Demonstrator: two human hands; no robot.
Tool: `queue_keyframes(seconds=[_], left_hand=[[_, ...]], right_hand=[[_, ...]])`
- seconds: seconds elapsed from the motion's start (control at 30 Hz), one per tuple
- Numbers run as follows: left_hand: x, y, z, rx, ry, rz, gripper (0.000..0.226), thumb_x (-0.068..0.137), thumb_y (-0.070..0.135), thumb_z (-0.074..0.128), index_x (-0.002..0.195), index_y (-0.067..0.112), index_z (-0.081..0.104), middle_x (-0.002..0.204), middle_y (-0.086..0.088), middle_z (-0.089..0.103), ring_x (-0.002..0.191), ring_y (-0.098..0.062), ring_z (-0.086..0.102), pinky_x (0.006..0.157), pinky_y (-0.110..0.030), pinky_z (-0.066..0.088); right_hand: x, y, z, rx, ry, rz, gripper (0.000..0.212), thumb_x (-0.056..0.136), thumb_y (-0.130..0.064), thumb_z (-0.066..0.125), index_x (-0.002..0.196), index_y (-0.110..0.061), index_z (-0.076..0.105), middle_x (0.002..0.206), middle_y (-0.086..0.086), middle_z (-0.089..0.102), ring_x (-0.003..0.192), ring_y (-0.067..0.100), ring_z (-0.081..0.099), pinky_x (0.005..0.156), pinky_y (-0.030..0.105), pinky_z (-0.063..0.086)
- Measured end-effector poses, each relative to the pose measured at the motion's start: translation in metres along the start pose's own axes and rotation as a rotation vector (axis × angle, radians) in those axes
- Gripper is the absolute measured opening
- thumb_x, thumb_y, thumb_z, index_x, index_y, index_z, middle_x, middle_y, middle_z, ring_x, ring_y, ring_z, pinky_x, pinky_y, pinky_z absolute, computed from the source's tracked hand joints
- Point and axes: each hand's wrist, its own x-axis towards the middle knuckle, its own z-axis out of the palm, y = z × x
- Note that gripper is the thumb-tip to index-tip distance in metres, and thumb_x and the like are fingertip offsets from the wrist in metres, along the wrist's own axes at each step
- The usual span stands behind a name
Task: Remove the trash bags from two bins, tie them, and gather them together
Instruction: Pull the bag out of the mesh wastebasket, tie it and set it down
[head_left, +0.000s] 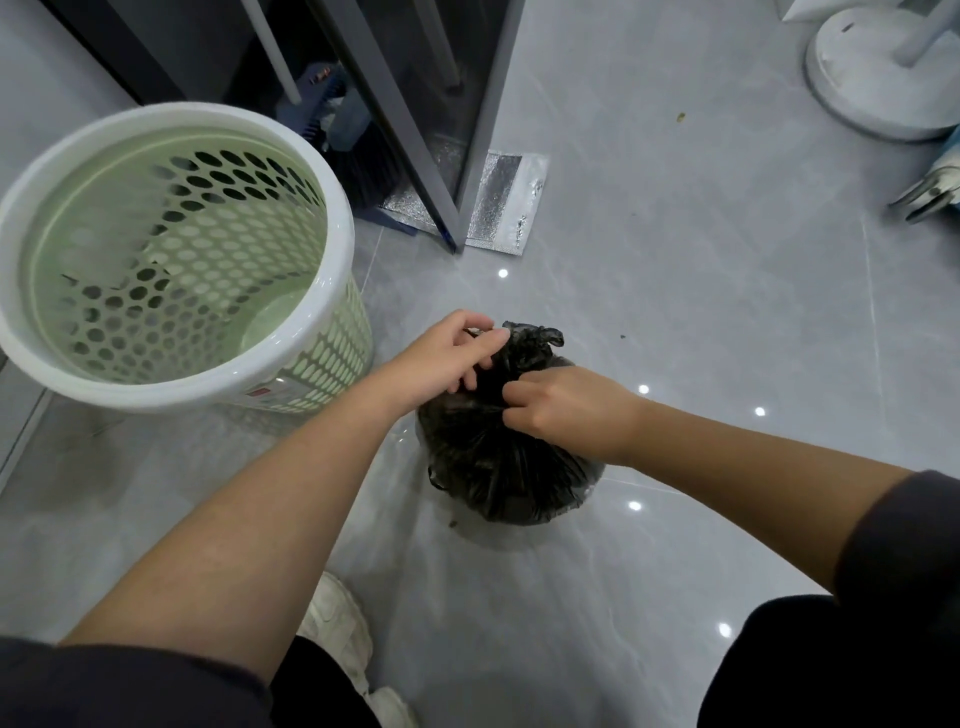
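Closest in, a white shoe is planted on the grey tiled floor between dark trouser legs. Two bare forearms with dark sleeves reach forward from there. They meet over a black bag that sits on the floor right in front of the person, full and rounded, its neck gathered upward. The left hand is at the top of the bag, its fingers curled and pinching a twisted end of plastic that pokes out beyond them. The right hand is just beside it, lower on the neck, its fingers clenched on a taut strand of the same plastic. The two hands nearly touch. Left of the bag, near but apart from it, stands a bin, round and white-rimmed, with pale green perforated walls whose bare inside shows. Beyond it rises a dark door frame, with a blue broom behind it and a silver foil pouch lying at its foot. Far right, a white round fan base rests on the floor.
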Motion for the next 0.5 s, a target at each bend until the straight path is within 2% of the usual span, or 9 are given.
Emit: queue_keyframes(seconds=[0.1, 0.2, 0.27, 0.37, 0.5], left_hand=[[0.002, 0.002, 0.001, -0.029, -0.118, -0.07, 0.038, 0.092, 0.043, 0.052, 0.125, 0.026, 0.048, 0.093, -0.003, 0.058, 0.064, -0.015, 0.057, 0.056, -0.024, 0.043], [0.004, 0.003, 0.004, -0.032, -0.241, -0.158, 0.029, 0.092, 0.045, 0.051, 0.117, 0.031, 0.055, 0.101, 0.004, 0.062, 0.076, -0.014, 0.06, 0.071, -0.027, 0.047], [0.005, 0.003, 0.01, -0.019, -0.278, -0.199, 0.022, 0.091, 0.045, 0.053, 0.107, 0.032, 0.06, 0.092, 0.01, 0.064, 0.079, -0.012, 0.058, 0.076, -0.027, 0.046], [0.006, -0.002, 0.016, 0.046, -0.212, -0.19, 0.011, 0.089, 0.031, 0.06, 0.092, 0.021, 0.066, 0.074, 0.006, 0.059, 0.066, -0.011, 0.051, 0.058, -0.018, 0.042], [0.007, -0.014, 0.009, -0.024, -0.021, -0.168, 0.01, 0.091, 0.017, 0.058, 0.084, 0.021, 0.063, 0.065, 0.001, 0.051, 0.043, -0.006, 0.041, 0.039, -0.015, 0.034]], right_hand=[[-0.001, 0.002, 0.008, -0.03, 0.006, -0.049, 0.02, 0.059, 0.001, 0.075, 0.064, -0.01, 0.059, 0.065, 0.004, 0.056, 0.053, 0.023, 0.052, 0.042, 0.028, 0.044], [0.001, 0.001, 0.014, -0.029, 0.023, -0.098, 0.02, 0.06, -0.001, 0.075, 0.063, -0.012, 0.059, 0.065, 0.003, 0.057, 0.054, 0.021, 0.054, 0.047, 0.027, 0.044], [0.005, 0.001, 0.017, -0.012, 0.054, -0.13, 0.019, 0.061, 0.0, 0.073, 0.062, -0.012, 0.059, 0.065, 0.004, 0.057, 0.055, 0.022, 0.055, 0.049, 0.028, 0.047], [0.009, 0.003, 0.019, 0.06, 0.079, -0.152, 0.018, 0.06, 0.002, 0.075, 0.065, -0.01, 0.061, 0.068, 0.006, 0.059, 0.059, 0.024, 0.059, 0.052, 0.029, 0.051], [0.0, 0.013, 0.024, 0.176, 0.089, -0.01, 0.018, 0.066, -0.002, 0.074, 0.079, -0.012, 0.067, 0.078, 0.003, 0.063, 0.068, 0.024, 0.061, 0.056, 0.028, 0.051]])
